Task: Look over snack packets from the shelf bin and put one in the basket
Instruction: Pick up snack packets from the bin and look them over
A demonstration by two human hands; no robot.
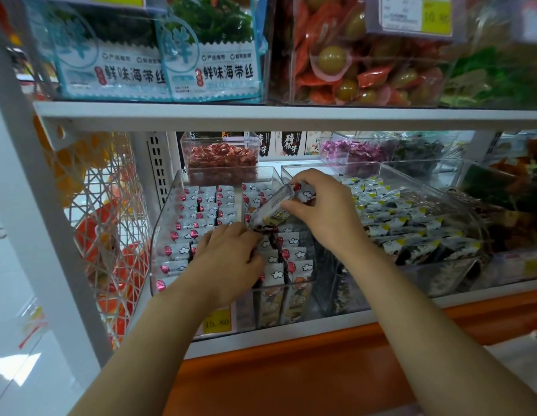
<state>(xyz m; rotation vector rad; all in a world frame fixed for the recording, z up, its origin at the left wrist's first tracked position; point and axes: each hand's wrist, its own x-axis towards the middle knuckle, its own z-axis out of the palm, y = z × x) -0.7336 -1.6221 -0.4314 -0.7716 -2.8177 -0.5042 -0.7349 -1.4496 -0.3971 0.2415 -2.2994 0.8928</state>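
1. Our right hand (321, 205) pinches one snack packet (276, 202) between thumb and fingertips. It is held above the clear shelf bin (159, 235), with its long axis running from 1 to 7 o'clock. We think it is held clear of the rows so its face can be read, which is the look-over step.
2. Our left hand (231, 250) is at 7 o'clock from the right hand, down in the bin. The fingers are curled with the thumb below, and they seem to nip a dark-edged packet (273, 240). This is probably either the next candidate or a way of steadying the row.
3. The stocked packets (201, 211) stand on edge in tight rows. Their prints show, and one should slide out without upsetting the rest.
4. The basket is not in view. The white wire mesh (111, 190) at 9 o'clock looks like a shelf side panel, not the basket. The drop is not yet done.
5. Writing:
   - The packets carry a red lantern and white cloud print. The text on the held one is too blurred to read.
   - The yellow price tag (216, 322) on the bin front at 6 o'clock reads "15.80".
   - The seaweed packs (228, 72) on the upper shelf at 11 o'clock read "鲜味海带丝", with a big "鲜" roundel.
   - The upper tag (436, 18) at 1 o'clock reads roughly "10.80" and is blurred.
   - The black cards (291, 143) at 12 o'clock have white brush characters that we cannot read with confidence.
6. The neighbour bin (381, 164) at 3 o'clock holds yellow-cornered packets (405, 226), a different line.
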